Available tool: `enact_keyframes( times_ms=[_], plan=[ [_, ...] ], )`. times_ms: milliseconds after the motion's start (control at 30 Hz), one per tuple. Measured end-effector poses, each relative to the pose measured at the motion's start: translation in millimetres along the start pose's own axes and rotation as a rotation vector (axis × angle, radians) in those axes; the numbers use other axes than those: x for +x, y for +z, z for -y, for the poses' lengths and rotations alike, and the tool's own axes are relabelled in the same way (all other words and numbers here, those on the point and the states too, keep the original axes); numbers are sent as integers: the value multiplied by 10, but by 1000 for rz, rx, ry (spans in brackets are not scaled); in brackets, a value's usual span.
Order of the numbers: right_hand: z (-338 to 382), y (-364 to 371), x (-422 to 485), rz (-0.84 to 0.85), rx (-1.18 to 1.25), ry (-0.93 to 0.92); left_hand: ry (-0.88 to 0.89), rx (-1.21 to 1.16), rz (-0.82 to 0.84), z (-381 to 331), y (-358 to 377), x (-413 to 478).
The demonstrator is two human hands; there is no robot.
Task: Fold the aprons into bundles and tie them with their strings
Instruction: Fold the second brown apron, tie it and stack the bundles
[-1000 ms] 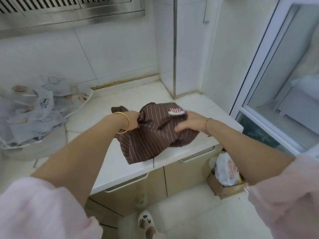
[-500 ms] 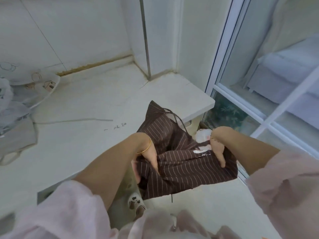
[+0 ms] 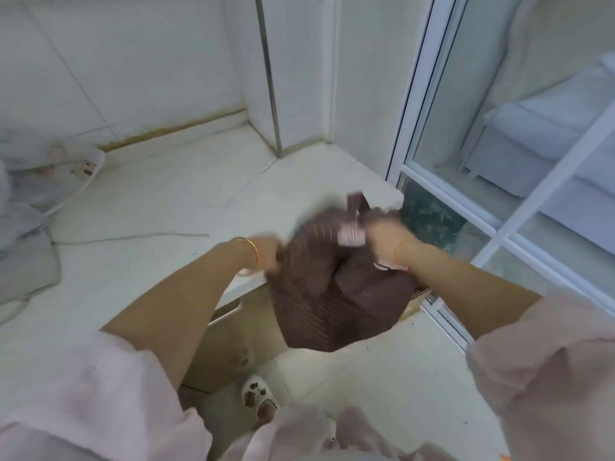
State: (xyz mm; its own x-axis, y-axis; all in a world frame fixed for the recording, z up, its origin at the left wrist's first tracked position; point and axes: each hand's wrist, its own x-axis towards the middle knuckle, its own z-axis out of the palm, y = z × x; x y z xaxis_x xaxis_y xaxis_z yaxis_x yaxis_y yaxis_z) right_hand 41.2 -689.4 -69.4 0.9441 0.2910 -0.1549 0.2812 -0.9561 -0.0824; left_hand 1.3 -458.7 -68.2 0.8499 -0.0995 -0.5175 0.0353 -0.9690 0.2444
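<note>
"Standing here beside her, what takes up most of the room?"

"The white counter (image 3: 159, 201) runs along the tiled wall. The glass sliding door (image 3: 499, 128) stands at its right end."

"And where is the apron?"

"The brown striped apron (image 3: 319, 294) is off the counter, held up in the air just past the front edge. Its lower part hangs in front of the cabinet and above the floor. It is bunched and blurred, so I cannot make out the folds or the strings. Only 1 strap-like piece (image 3: 355, 202) shows, sticking up at the top."

"Is anything lying on the counter itself?"

"A pale heap of cloth (image 3: 23, 254) sits at the far left end, well apart from the apron. A thin cord (image 3: 133, 237) lies across the top beside it."

"What are her 2 hands doing?"

"The left hand (image 3: 269, 252) clutches the apron's left edge with its fingers curled into the fabric. The right hand (image 3: 382, 237) grips the upper right part of the apron. Both hands are smeared by the blur, so I cannot tell which fingers do the pinching."

"Are there smaller things?"

"There is 1 pale slipper (image 3: 258, 394) on the floor below the apron. A gold bangle (image 3: 254, 251) circles the left wrist. A small pale label (image 3: 351, 232) shows on the apron just beside the right hand."
</note>
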Motion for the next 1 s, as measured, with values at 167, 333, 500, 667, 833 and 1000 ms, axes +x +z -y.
enact_keyframes(
  times_ms=[167, 333, 500, 667, 833, 1000],
  plan=[
    [-168, 412, -19, 531, -297, 59, -92, 568, 350, 135, 216, 97],
    [-93, 19, 250, -317, 209, 245, -115, 206, -664, 281, -172, 196],
    [-72, 402, 2, 530, -164, 32, -15, 321, 203, 347, 5, 32],
    [-104, 393, 231, 346, 216, 89, -107, 208, -122, 528, -12, 86],
    [-84, 257, 360, 318, 1065, 260, -216, -218, -338, 614, -265, 5],
    [-152, 264, 382, 437, 1499, 330, -235, -162, -246, 718, -304, -77]
  ],
)
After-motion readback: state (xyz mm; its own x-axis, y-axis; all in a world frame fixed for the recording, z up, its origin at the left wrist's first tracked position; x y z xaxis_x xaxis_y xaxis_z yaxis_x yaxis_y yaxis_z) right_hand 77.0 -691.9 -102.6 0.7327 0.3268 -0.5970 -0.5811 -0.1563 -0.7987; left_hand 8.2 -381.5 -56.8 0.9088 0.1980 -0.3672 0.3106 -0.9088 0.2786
